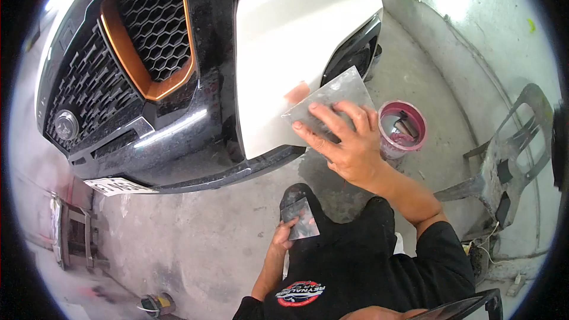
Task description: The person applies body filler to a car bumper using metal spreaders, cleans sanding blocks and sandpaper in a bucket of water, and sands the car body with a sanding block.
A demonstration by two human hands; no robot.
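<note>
My right hand [355, 142] grips a thin grey, smeared rectangular plate [349, 86], with its fingers spread across the face turned toward me. The plate is in front of the white bumper corner [290, 35], beside a pinkish patch of filler [297, 92]; whether it touches the panel I cannot tell. Low by my knee, my left hand [284, 236] pinches a smaller shiny plate [305, 225] by its left edge.
A pink-rimmed bucket [424, 127] with tools inside stands on the concrete floor right of my right hand. Farther right is a dusty plastic chair [504, 166]. The car's black lower bumper [189, 154] and grille [151, 35] fill the left. A can [157, 304] lies bottom left.
</note>
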